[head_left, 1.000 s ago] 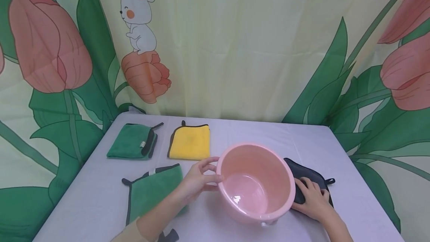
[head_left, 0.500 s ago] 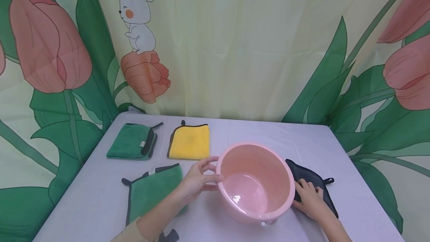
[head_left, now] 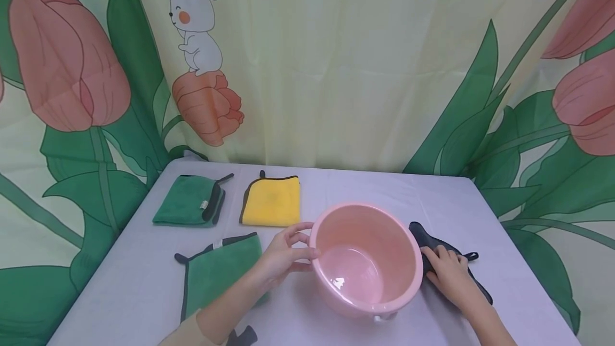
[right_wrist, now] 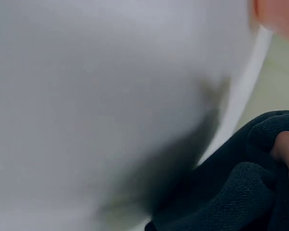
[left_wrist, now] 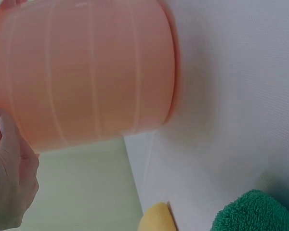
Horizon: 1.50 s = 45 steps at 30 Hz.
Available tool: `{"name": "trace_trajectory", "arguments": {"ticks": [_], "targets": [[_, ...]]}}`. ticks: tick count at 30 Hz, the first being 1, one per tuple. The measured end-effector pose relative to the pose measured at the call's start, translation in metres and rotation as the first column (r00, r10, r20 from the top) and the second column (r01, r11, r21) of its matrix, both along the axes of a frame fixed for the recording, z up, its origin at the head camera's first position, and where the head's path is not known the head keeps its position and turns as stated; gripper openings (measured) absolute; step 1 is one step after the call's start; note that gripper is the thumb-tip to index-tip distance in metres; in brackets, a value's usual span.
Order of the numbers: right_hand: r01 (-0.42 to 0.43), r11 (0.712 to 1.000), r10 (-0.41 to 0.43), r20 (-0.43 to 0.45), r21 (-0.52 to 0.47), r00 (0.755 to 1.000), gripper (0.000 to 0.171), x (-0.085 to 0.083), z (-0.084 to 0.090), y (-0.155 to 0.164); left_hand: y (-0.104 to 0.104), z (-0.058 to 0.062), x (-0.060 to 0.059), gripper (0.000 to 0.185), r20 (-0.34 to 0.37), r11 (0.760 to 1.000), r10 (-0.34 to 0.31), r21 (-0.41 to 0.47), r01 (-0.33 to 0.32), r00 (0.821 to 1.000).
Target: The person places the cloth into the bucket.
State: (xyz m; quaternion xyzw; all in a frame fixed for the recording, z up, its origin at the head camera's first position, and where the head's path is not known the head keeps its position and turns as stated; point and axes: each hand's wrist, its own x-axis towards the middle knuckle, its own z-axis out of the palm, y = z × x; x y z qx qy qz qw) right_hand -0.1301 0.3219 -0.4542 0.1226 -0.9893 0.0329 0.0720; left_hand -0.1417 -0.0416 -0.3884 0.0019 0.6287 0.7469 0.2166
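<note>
The left hand (head_left: 283,260) steadies the pink basin (head_left: 366,258) at its rim, fingers curled on the wall. The right hand (head_left: 447,275) bunches the dark cloth (head_left: 434,244) just beside the basin, apparently pinching it; that view is blurred. The cloth looks soft and light, best gathered by a fold. On the table (head_left: 134,287): one basin, two green cloths (head_left: 189,207), one yellow (head_left: 271,203), one dark.

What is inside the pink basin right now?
The pink basin shows only its bare, glossy bottom, nothing in it. Its near inner wall is hidden from the head view.
</note>
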Motion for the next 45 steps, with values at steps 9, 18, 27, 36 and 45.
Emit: {"name": "trace_trajectory", "arguments": {"ticks": [9, 18, 27, 36, 45], "targets": [[-0.043, 0.999, 0.045, -0.051, 0.03, 0.998, 0.051, -0.006, 0.058, 0.003, 0.001, -0.002, -0.002, 0.064, 0.001, 1.0, 0.001, -0.007, -0.001, 1.0], [-0.2, 0.977, 0.213, -0.273, 0.075, 0.938, 0.056, -0.013, 0.11, -0.013, 0.001, -0.001, -0.002, 0.061, -0.007, 1.0, 0.004, -0.003, -0.004, 1.0], [-0.4, 0.907, 0.416, -0.409, 0.13, 0.812, 0.028, -0.003, 0.137, -0.051, 0.002, -0.003, -0.003, 0.061, -0.007, 1.0, 0.005, -0.007, -0.005, 1.0], [-0.575, 0.808, 0.563, -0.455, 0.128, 0.69, 0.029, 0.011, 0.135, -0.087, 0.0, -0.002, -0.002, 0.062, -0.001, 1.0, 0.001, 0.001, -0.001, 1.0], [-0.621, 0.774, 0.625, -0.31, 0.123, 0.717, 0.055, 0.015, 0.123, -0.111, 0.0, -0.003, -0.003, 0.061, 0.005, 1.0, 0.0, -0.003, 0.0, 1.0]]}}
